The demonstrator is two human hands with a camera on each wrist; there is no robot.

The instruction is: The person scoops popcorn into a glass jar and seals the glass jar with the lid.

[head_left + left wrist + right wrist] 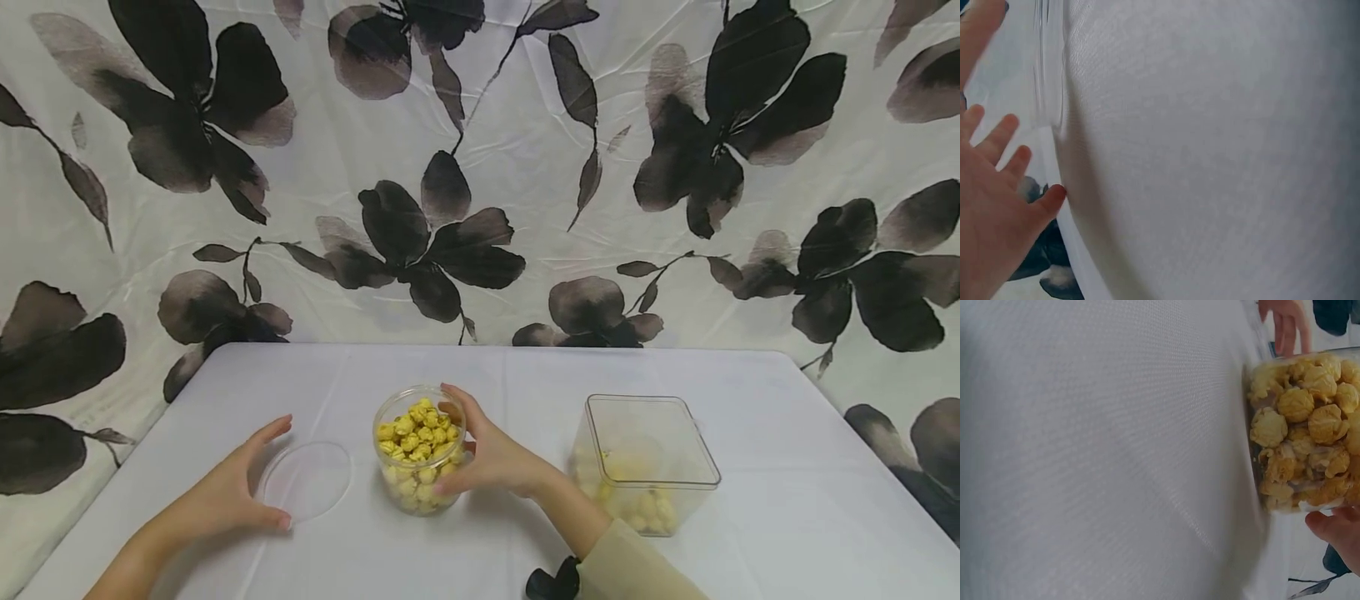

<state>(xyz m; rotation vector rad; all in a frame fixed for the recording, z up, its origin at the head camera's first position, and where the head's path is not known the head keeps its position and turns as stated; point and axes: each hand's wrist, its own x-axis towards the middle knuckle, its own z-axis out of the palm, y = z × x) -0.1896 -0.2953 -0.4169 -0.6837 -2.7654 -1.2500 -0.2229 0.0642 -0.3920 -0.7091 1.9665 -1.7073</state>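
My right hand (498,454) grips the right side of a clear round jar (405,492), its thumb on the near side and its fingers round the back. Yellow popcorn (420,429) fills the uncovered jar, which stands upright on the table; the right wrist view shows the popcorn (1310,425) close up through the wall. To the left, a clear round lid (322,483) lies flat on the table. My left hand (225,492) is at the lid's left edge, thumb and fingers spread apart. In the left wrist view, that hand (991,200) has splayed fingers with nothing between them.
A clear square container (648,479) with some popcorn in its lower part stands right of the jar, beside my right forearm. A white cloth covers the table (495,375). Behind it hangs a flower-patterned curtain (540,250).
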